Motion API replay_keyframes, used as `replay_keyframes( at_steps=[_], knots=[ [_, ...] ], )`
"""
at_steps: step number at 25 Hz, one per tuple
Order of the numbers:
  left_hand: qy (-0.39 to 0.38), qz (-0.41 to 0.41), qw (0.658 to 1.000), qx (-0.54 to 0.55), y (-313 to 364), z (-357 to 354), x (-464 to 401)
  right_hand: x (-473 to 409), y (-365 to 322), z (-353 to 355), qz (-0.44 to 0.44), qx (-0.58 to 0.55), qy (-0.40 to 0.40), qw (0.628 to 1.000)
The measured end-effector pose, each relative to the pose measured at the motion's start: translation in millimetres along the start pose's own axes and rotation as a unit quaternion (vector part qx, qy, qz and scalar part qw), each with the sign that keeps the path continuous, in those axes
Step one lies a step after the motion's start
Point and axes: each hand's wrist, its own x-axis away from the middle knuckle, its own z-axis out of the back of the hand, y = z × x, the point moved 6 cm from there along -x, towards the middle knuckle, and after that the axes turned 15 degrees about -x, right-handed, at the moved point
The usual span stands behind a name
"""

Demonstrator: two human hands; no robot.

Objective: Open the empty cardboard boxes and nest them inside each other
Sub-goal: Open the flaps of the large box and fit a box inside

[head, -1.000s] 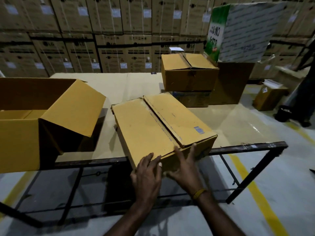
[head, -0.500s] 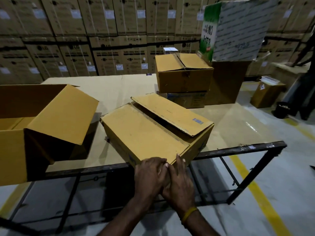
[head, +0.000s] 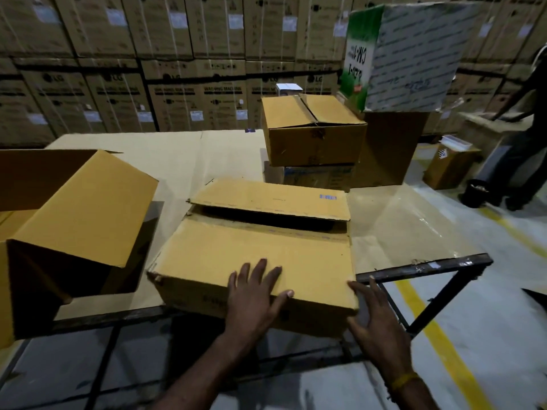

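Hands come first from where I stand: the left hand [head: 254,294] lies flat on the near top flap of the middle box [head: 260,261], fingers [head: 260,272] spread and straight, pressing rather than gripping. The right hand [head: 374,318] is at the box's near right corner, fingers relaxed and open against the side wall, grasping nothing. That looks like a steadying hold, squaring the box up so it sits at the front edge of the bench [head: 183,155], part of it overhanging the frame. Its far flap [head: 269,199] is already lifted a little, leaving a dark slit, so I judge the opening is only begun. A small blue-printed sticker [head: 328,197] sits on that flap; too blurred to read.

Just to the left stands the large open box [head: 74,226], flaps up, probably the outer shell for nesting. Further back a closed box [head: 313,131] rests on another carton. Behind it a green-and-white carton [head: 399,54] sits tilted on a brown one, its print upside down and unclear. Along the back wall, stacked cartons [head: 189,93] read "LG" and "WASHING MACHINE".
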Motion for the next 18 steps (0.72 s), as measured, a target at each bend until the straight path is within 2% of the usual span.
replay_keyframes(
  at_steps=[3, 6, 10, 12, 13, 14, 16, 18],
  knots=[
    [0.009, 0.006, 1.000, 0.012, 20.8, -5.1, 3.9, -18.6, 2.4, 14.0, -0.010, -0.021, 0.076, 0.997],
    [0.030, -0.016, 0.999, 0.033, 26.0, 0.4, -4.0, -41.1, 11.0, 16.0, -0.013, -0.114, 0.118, 0.986],
    [0.023, -0.048, 0.995, 0.089, 13.0, 0.1, -23.8, -64.2, 10.1, 13.2, -0.041, -0.225, 0.207, 0.951],
    [0.017, -0.047, 0.995, 0.088, -2.2, 2.3, -36.6, -69.7, -3.0, 14.6, -0.041, -0.227, 0.259, 0.938],
    [0.010, -0.045, 0.995, 0.087, -11.5, 1.8, -44.8, -75.6, -14.5, 11.2, -0.032, -0.211, 0.258, 0.942],
    [0.005, -0.041, 0.996, 0.080, -20.3, 1.5, -53.5, -84.5, -27.2, 3.7, -0.018, -0.174, 0.227, 0.958],
    [0.004, -0.035, 0.997, 0.063, -35.3, 0.9, -70.2, -106.1, -53.7, -28.7, -0.001, -0.006, 0.069, 0.998],
    [0.013, -0.034, 0.997, 0.068, -43.8, 0.2, -85.1, -119.9, -69.3, -69.5, -0.017, 0.143, -0.073, 0.987]
  ],
)
